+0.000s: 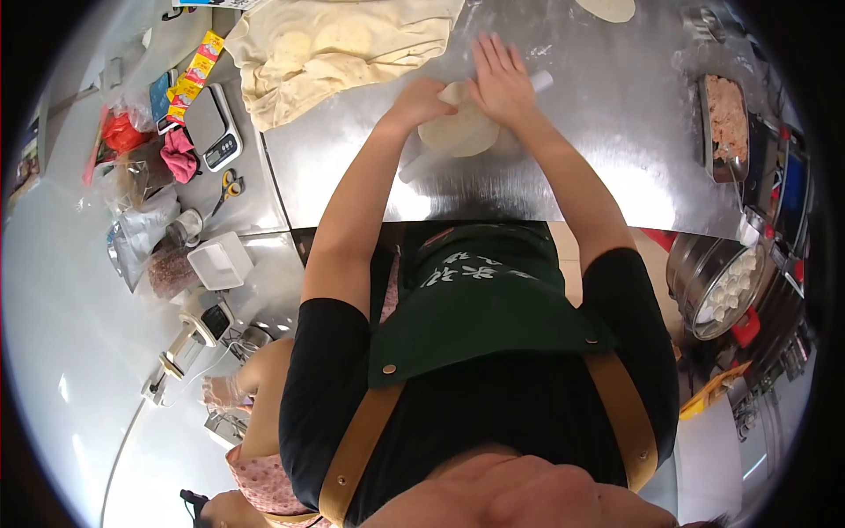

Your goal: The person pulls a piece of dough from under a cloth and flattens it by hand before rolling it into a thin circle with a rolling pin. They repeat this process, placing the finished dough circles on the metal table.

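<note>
A thin round of dough (pixel 459 132) lies on the metal table in front of me. My left hand (pixel 421 104) has its fingers bent at the upper left edge of the round, the thumb over the dough. Flat and with fingers stretched forward, my right hand (pixel 502 84) rests at the dough's right edge. The white end of a rolling pin (pixel 542 81) sticks out to the right from under that palm; the part beneath the hand is hidden. Beyond my left hand, a floury cream cloth (pixel 343 84) is spread with pale dough rounds (pixel 341 37) on it.
Another dough round (pixel 609 8) lies at the far edge. A metal tray of minced filling (pixel 727 119) stands right, above a steamer of white dumplings (pixel 729 286). At left are a scale (pixel 214 128), scissors (pixel 229 189) and a white tub (pixel 220 261). Another person (pixel 264 466) is at lower left.
</note>
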`<state>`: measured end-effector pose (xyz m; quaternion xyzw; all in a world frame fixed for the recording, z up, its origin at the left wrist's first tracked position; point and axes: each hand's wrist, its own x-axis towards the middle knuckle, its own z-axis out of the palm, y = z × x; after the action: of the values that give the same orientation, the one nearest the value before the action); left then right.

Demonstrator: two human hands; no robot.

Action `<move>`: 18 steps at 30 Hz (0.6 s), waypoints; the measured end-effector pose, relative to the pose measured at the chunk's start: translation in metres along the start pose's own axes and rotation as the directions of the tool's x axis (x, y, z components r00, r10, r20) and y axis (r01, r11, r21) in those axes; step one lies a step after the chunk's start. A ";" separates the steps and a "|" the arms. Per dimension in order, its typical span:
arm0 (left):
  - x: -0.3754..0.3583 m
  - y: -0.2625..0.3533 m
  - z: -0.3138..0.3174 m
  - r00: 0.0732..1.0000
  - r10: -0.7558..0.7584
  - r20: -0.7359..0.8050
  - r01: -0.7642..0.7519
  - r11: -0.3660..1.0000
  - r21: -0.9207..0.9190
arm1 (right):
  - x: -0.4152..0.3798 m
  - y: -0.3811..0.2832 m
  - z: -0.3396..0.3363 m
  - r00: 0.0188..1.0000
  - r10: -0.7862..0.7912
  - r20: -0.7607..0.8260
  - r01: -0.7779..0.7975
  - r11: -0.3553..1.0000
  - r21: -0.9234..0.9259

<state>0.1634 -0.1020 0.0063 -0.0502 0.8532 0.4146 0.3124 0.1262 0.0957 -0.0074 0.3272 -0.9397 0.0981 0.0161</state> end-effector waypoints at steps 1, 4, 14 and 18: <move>0.000 0.002 0.001 1.000 -0.001 0.001 0.001 0.999 0.051 | 0.016 -0.001 0.005 1.000 -0.016 -0.009 0.016 1.000 0.003; -0.007 0.014 0.005 0.993 -0.001 -0.114 0.027 0.975 0.221 | -0.001 0.004 0.003 0.999 -0.047 0.003 0.047 0.997 0.061; -0.073 0.074 0.023 0.914 0.165 -0.370 -0.116 0.981 0.152 | -0.132 0.055 -0.057 0.937 -0.244 0.252 0.181 0.952 0.248; -0.063 0.046 0.014 0.930 0.054 -0.363 0.007 0.986 0.165 | -0.130 0.059 -0.072 0.965 -0.207 0.164 0.156 0.948 0.279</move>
<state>0.2051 -0.0727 0.0674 -0.0907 0.9282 0.3301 0.1458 0.1894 0.2344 0.0409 0.4196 -0.8813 0.1884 -0.1086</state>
